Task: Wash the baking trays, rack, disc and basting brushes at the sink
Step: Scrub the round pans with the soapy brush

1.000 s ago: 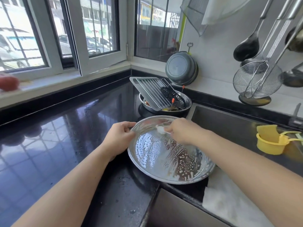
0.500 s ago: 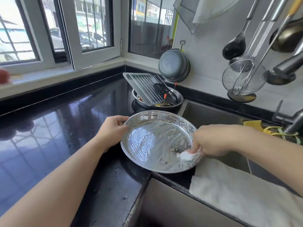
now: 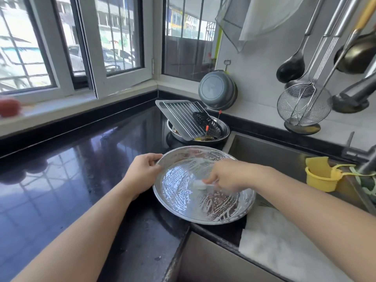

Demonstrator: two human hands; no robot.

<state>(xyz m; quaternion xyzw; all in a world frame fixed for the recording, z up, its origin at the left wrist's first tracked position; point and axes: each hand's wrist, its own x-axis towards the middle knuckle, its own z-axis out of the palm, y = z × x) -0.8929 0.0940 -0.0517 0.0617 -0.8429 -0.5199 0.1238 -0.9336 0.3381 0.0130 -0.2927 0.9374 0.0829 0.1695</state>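
A round steel tray [image 3: 183, 200], covered in soap suds, lies on the black counter at the sink's corner. My left hand [image 3: 142, 174] grips its left rim. My right hand [image 3: 225, 176] holds a small white sponge [image 3: 198, 184] against the tray's middle. Behind it, a second round steel tray [image 3: 224, 132] holds a rectangular dark tray [image 3: 162, 107] with a wire rack [image 3: 183, 117], a black perforated disc [image 3: 207, 123] and basting brushes with orange-tipped handles [image 3: 207, 128].
The sink [image 3: 274, 155] opens to the right, with a yellow cup [image 3: 321, 176] and the faucet [image 3: 360, 153] at its far side. A white cloth [image 3: 284, 241] lies over the sink's front edge. Ladles and a wire skimmer [image 3: 303, 106] hang on the wall. The black counter [image 3: 61, 180] stretches left.
My right hand has moved the sponge from the tray's near right rim back to its middle. My left hand keeps its hold on the rim.
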